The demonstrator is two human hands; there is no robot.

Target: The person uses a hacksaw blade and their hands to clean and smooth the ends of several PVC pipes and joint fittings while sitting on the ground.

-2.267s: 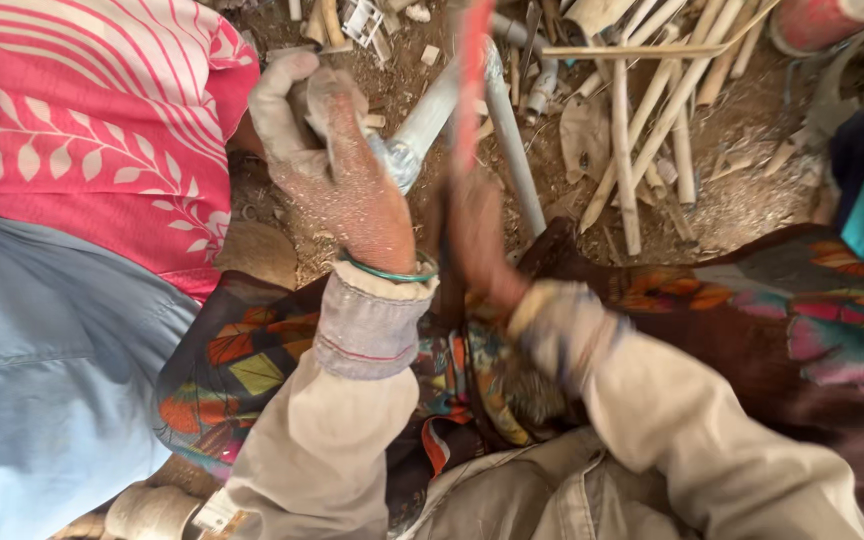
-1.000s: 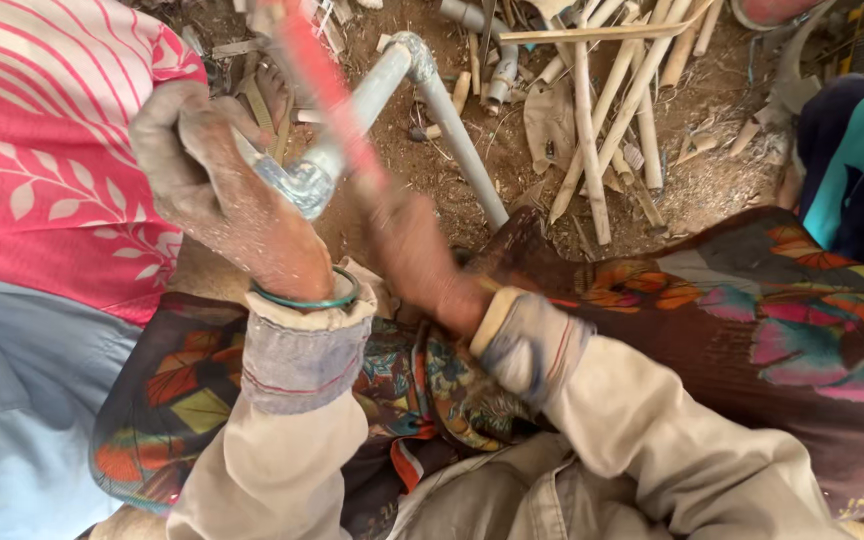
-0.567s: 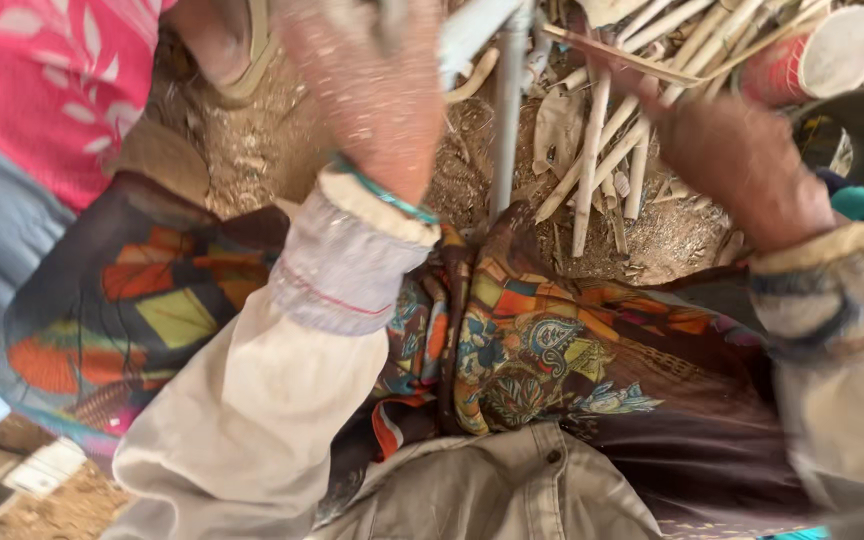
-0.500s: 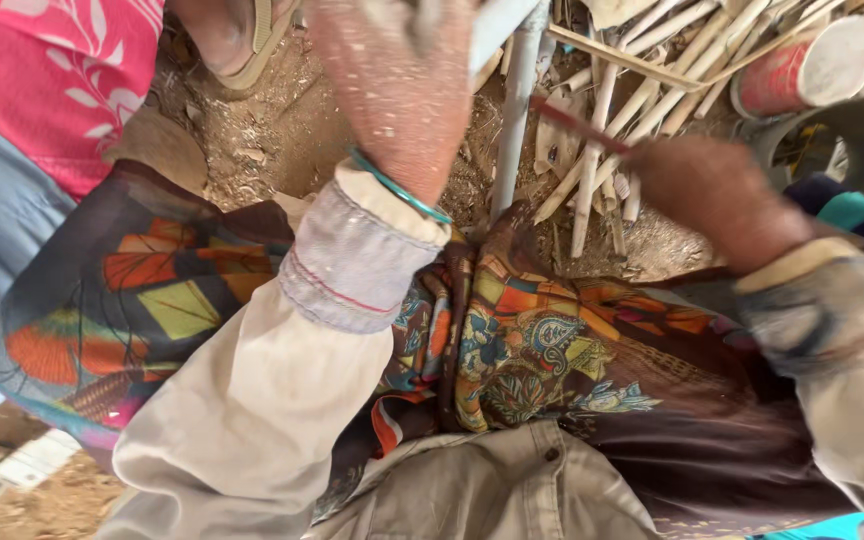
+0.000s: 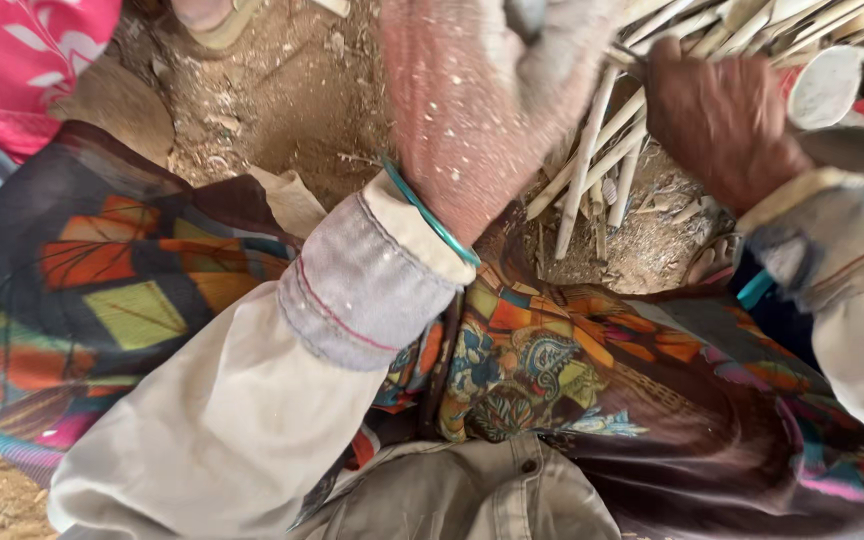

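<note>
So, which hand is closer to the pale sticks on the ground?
Right. The right hand lies directly over the sticks and seems to touch them. The left hand is just beside them, to their left.

Bare dirt ground (image 5: 292,90) strewn with pale chips, lit by daylight.

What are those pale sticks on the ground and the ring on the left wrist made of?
The sticks look like split cane or bamboo: pale, straight, matte and fibrous. The bangle on the left hand looks like smooth teal glass or plastic; it is thin and glossy.
</note>
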